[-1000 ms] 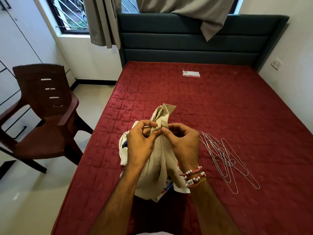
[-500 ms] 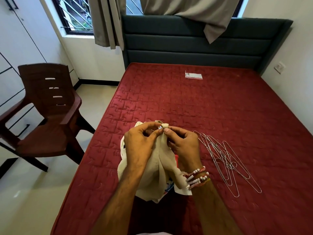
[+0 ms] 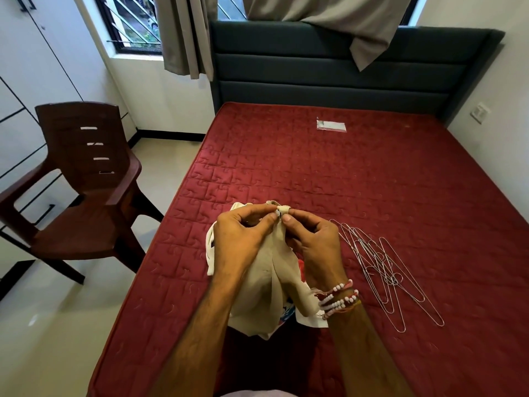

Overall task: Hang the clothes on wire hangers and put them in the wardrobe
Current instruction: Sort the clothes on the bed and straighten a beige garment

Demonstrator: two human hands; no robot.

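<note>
Both hands hold a beige garment up over the bed, near its left edge at the foot end. The left hand and right hand meet at the garment's top. Each grip is narrow, with thumb and fingertips pinching a small folded bit of cloth, and the rest hangs down between the forearms. More clothes lie on the bed beneath it.

The wire hangers lie in a loose, overlapping fan just right of the right hand, flat on the bed. Their long sides run from beside that hand toward the bed's foot and right edge. The right hand is plainly nearer, with nothing lying between. Which hanger would lift free of the tangle cannot be told.

The white doors along the left wall are probably the wardrobe, and a brown chair stands between it and the bed.
</note>
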